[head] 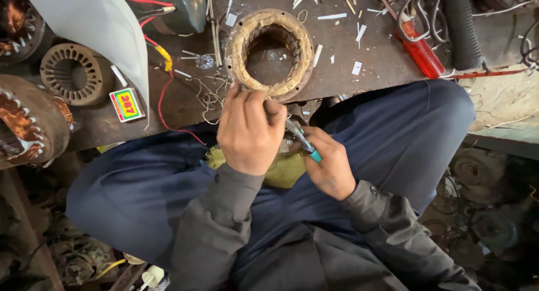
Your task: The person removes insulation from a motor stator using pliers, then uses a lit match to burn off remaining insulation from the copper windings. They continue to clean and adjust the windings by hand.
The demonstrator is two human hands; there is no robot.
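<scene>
A round motor stator core (270, 52) with a hollow, slotted middle lies on the dark workbench (348, 49), right at its near edge. My left hand (249, 131) sits just below the stator's rim, fingers curled around something small that I cannot make out. My right hand (328, 164) holds a slim tool with a teal handle (306, 145), its tip pointing up-left toward my left hand's fingers. Both hands hover over my lap in dark blue trousers, with a yellowish cloth (283, 170) under them.
Other stator cores (73, 73) and a copper-wound one (25, 119) stand at the left. A small colourful box (127, 104), red and yellow wires (163, 55), white paper scraps and a red-handled tool (422, 54) lie on the bench. Scrap parts cover the floor at right.
</scene>
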